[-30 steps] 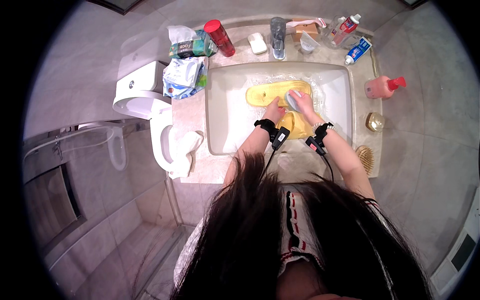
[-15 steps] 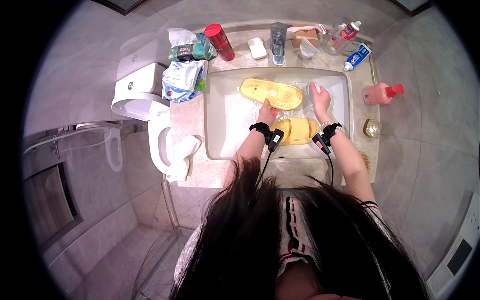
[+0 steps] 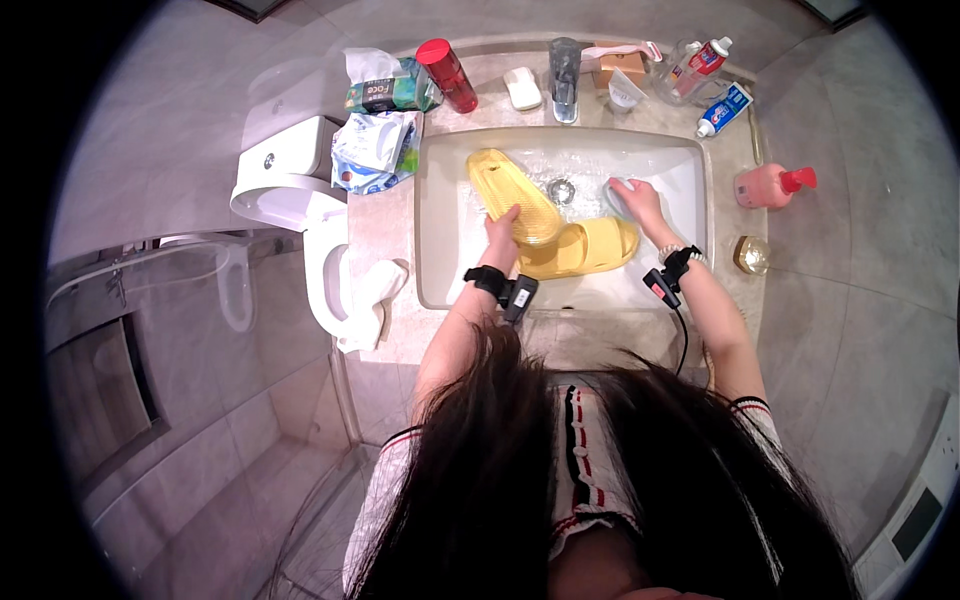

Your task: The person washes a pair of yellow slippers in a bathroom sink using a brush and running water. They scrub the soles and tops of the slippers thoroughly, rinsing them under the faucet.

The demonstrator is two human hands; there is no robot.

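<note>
My left hand [image 3: 502,235] grips the edge of a yellow slipper [image 3: 500,185], which lies slanted in the white sink [image 3: 440,285] with no strap showing on its upper side. A second yellow slipper [image 3: 605,243] rests in front of it and to the right, its broad strap on top; the first slipper's near end overlaps it. At the right of the sink, my right hand [image 3: 643,203] is closed on a pale oval object [image 3: 617,198], apart from both slippers. Its kind I cannot make out. Water spreads over the basin around the metal drain [image 3: 561,190].
Behind the sink are the faucet [image 3: 564,80], white soap [image 3: 522,88], a red bottle [image 3: 447,75] and a toothpaste tube [image 3: 725,109]. A pink pump bottle [image 3: 765,187] and a jar [image 3: 752,255] stand right. Tissue packs [image 3: 385,90] and a toilet [image 3: 325,265] are left.
The held slipper has swung from nearly crosswise to slanted and shifted left with my left hand, uncovering the drain. The strapped slipper has tilted and moved slightly. My right hand has lowered a little.
</note>
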